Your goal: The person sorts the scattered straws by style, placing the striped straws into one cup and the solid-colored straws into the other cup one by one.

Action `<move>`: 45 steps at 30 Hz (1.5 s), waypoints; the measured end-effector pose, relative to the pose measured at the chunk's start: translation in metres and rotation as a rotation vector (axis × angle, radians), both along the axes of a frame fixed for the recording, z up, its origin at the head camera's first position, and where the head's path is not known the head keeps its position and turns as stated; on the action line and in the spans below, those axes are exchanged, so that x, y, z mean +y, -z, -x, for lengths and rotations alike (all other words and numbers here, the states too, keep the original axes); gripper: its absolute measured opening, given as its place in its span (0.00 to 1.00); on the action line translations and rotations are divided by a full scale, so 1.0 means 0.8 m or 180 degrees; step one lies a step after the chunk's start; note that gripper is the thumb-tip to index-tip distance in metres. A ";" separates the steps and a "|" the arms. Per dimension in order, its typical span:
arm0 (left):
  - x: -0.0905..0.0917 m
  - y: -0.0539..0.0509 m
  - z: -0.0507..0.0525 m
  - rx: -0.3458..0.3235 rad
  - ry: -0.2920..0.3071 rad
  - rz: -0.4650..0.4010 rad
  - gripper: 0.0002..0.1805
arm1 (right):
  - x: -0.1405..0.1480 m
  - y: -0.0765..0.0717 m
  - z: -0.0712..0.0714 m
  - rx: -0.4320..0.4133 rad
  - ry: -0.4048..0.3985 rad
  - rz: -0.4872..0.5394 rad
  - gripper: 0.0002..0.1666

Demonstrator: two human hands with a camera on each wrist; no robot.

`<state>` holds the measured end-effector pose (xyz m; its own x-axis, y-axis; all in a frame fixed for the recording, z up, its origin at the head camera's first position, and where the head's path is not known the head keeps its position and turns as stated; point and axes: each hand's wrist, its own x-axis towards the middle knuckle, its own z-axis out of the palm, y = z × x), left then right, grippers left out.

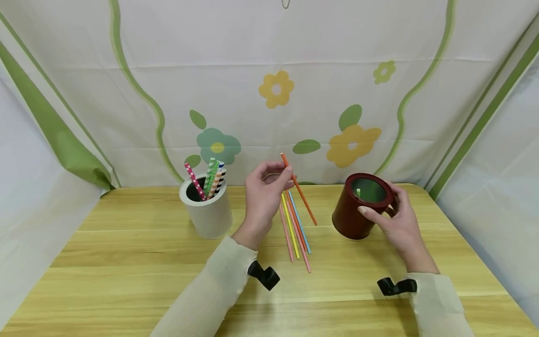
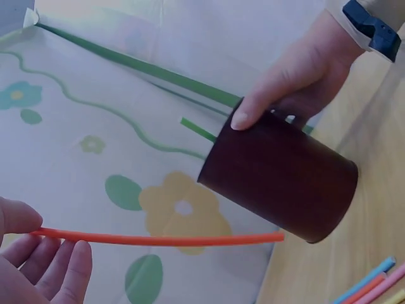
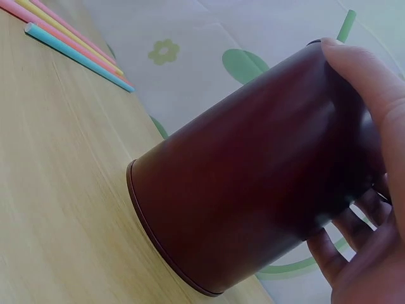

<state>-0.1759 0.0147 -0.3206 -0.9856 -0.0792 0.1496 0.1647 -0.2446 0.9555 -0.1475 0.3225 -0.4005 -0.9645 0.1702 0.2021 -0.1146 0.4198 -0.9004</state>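
Observation:
My left hand (image 1: 263, 199) pinches an orange straw (image 1: 304, 200) between thumb and fingers. The straw slants down to the right, above the table; in the left wrist view it points toward the dark red mug (image 2: 285, 171) without touching it. My right hand (image 1: 400, 224) grips that mug by its rim and handle side, thumb at the top edge. A single green straw (image 3: 347, 26) sticks up out of the mug. Several plain straws (image 1: 296, 229), pink, yellow, orange and blue, lie side by side on the table between the two hands.
A white cup (image 1: 210, 217) at the left holds several patterned straws (image 1: 213, 180), dotted, striped and checked. The wooden table (image 1: 126, 262) ends at a pale cloth backdrop (image 1: 227, 42) with printed flowers. Black camera mounts (image 1: 264, 275) sit on both wrists.

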 end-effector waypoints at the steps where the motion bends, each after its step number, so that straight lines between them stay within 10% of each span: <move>1: 0.001 -0.003 0.000 0.0044 -0.0015 -0.0035 0.09 | 0.000 0.000 0.000 -0.0002 -0.0001 -0.0003 0.50; 26: 0.041 -0.053 -0.011 0.0625 0.0232 -0.0445 0.07 | 0.001 0.000 0.000 0.0028 -0.0001 0.0024 0.50; 45: 0.083 -0.015 0.000 0.0609 0.0350 0.0437 0.06 | -0.002 0.001 0.002 0.0065 0.0032 -0.0009 0.51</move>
<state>-0.1761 0.0815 -0.3084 -0.9399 0.0608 0.3361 0.3252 -0.1412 0.9350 -0.1489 0.3211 -0.4011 -0.9584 0.1792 0.2222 -0.1287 0.4236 -0.8967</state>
